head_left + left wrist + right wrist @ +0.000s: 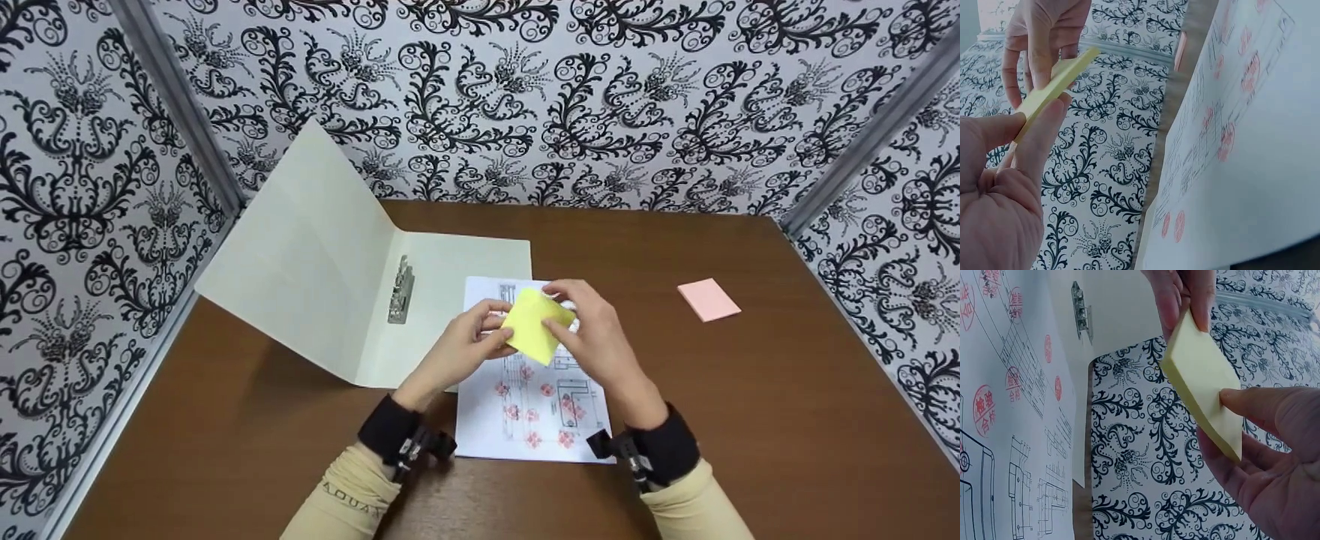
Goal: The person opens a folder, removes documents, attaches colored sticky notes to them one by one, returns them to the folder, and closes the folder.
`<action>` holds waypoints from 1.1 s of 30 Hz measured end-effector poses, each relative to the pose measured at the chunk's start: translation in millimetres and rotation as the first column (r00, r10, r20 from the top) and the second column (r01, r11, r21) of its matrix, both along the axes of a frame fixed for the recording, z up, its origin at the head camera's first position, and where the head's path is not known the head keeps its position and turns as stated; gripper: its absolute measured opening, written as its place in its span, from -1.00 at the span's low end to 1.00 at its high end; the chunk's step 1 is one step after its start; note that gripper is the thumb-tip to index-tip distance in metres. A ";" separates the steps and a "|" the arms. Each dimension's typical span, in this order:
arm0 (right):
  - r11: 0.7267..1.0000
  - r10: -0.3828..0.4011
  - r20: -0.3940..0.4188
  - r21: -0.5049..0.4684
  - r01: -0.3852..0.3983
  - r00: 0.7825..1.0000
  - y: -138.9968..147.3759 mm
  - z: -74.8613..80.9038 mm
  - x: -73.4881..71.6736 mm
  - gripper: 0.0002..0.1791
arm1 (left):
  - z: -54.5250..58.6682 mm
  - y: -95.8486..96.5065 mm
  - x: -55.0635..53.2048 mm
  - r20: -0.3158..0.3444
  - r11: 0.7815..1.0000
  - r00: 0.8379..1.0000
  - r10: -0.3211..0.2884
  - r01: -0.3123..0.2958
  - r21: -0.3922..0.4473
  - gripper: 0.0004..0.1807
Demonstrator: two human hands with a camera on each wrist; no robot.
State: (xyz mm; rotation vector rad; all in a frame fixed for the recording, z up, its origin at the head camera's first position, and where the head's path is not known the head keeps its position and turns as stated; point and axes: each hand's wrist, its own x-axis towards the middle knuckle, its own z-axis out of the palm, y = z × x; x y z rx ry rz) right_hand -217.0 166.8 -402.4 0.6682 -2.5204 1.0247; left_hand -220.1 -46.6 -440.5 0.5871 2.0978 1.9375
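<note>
Left hand point(466, 343) and right hand point(598, 335) pinched a yellow sticky-note pad point(532, 324)
Stamped drawing point(536, 409) overlapped the binder's point(450, 289) right edge.

Looks forward and down from the head, farthest off, over the table point(787, 412) to the patterned wall point(525, 97). Looks from the left wrist, close in, past the left fingers point(1041, 135) toward the wall. Looks likewise from the right wrist, past the right fingers point(1261, 405). Shares yellow notepad point(529, 322) and printed paper point(480, 420) across all three, the metal clip point(400, 296) across head and right wrist.
</note>
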 end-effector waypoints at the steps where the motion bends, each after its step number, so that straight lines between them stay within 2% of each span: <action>1: 0.999 -0.009 -0.048 0.034 0.010 0.999 -2.3 -0.9 1.2 -0.61 | -0.5 0.1 -0.3 0.012 1.000 1.000 -0.001 0.001 0.009 -0.53; 5: 0.987 0.000 -0.193 0.160 0.032 0.981 -8.9 -2.6 6.2 -0.72 | -0.9 0.7 -1.0 0.043 0.999 0.999 0.007 -0.008 0.033 -0.46; 9: 0.971 0.077 -0.227 0.236 -0.022 0.971 -10.5 -2.3 12.3 -0.57 | 0.5 1.2 -0.9 0.052 0.998 0.998 0.036 -0.039 0.044 -0.52; 13: 0.959 0.126 -0.186 0.274 -0.071 0.975 -9.7 0.0 16.6 -0.36 | 1.0 2.4 -0.7 0.072 0.997 0.996 0.059 -0.063 0.051 -0.59; 19: 0.949 0.164 -0.099 0.287 -0.130 0.981 -8.1 4.3 19.3 -0.34 | 4.9 4.6 2.8 0.172 0.994 0.985 0.015 -0.033 0.104 -0.59; 25: 0.944 0.188 -0.027 0.282 -0.173 0.982 -5.5 5.1 18.7 -0.32 | 6.0 6.6 4.7 0.199 0.994 0.980 0.016 -0.038 0.106 -0.51; 29: 0.940 0.233 0.015 0.252 -0.230 0.972 1.8 5.3 14.1 -0.36 | 4.6 9.8 5.7 0.219 0.992 0.976 0.018 -0.044 0.114 -0.48; 33: 0.929 0.296 0.053 0.215 -0.300 0.954 10.7 5.1 8.2 -0.45 | 4.1 12.2 6.6 0.235 0.992 0.972 0.004 -0.034 0.126 -0.45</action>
